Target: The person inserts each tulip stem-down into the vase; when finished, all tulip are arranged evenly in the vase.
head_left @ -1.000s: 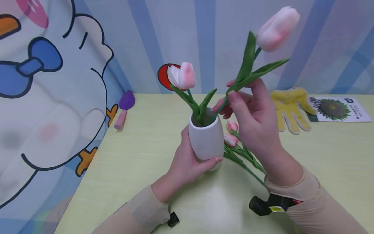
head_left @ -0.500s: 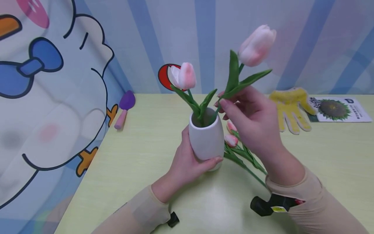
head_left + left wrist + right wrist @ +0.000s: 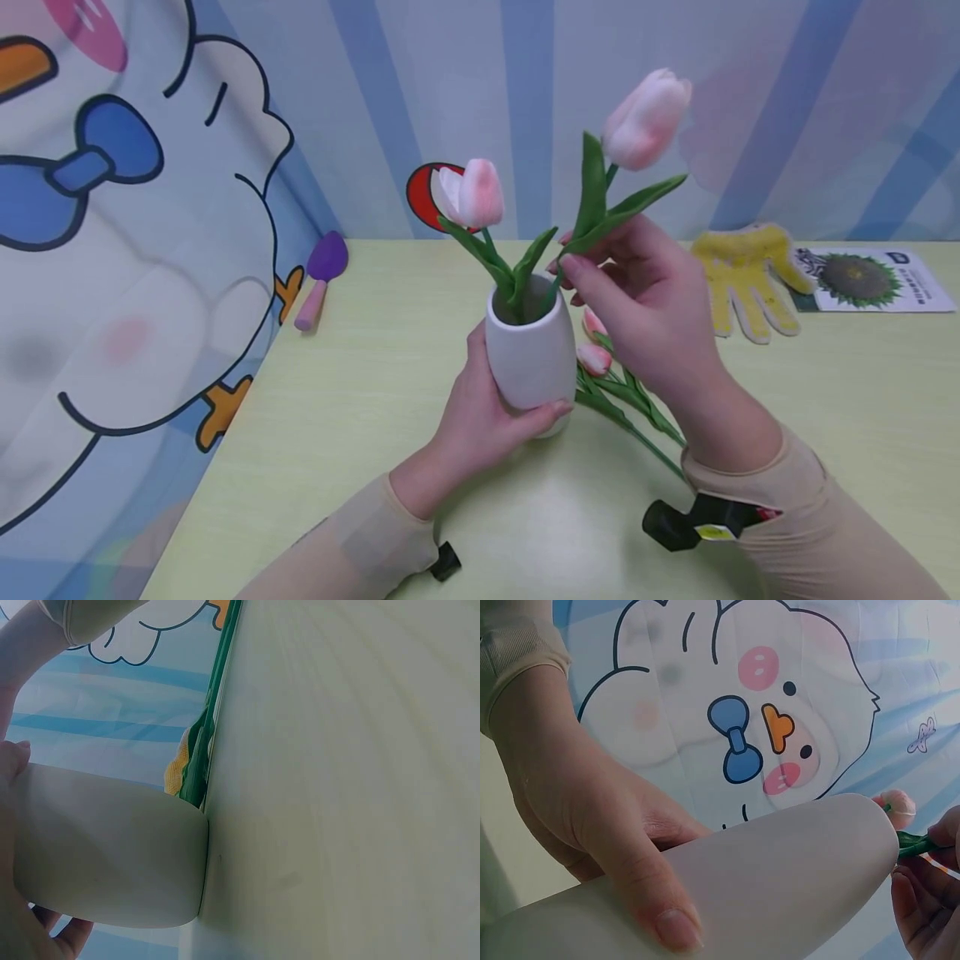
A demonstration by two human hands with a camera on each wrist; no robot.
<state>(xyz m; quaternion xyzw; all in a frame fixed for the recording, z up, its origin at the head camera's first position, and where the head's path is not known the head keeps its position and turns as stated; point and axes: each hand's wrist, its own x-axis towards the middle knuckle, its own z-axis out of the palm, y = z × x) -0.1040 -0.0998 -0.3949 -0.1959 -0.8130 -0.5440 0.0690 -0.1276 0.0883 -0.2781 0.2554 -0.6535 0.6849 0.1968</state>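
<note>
My left grip curls round the vase; right of it, two loose tulips on the table seemingly remain. My right grip pinches the raised tulip, apparently partway in; left of that grip, the standing tulip already sits inside.

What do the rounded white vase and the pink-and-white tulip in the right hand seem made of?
Rounded white vase: possibly matt ceramic, or plastic; its smooth wall shows only soft shading. Held pink-and-white tulip: seemingly artificial, perhaps foam or fabric; its petals look matt.
</note>
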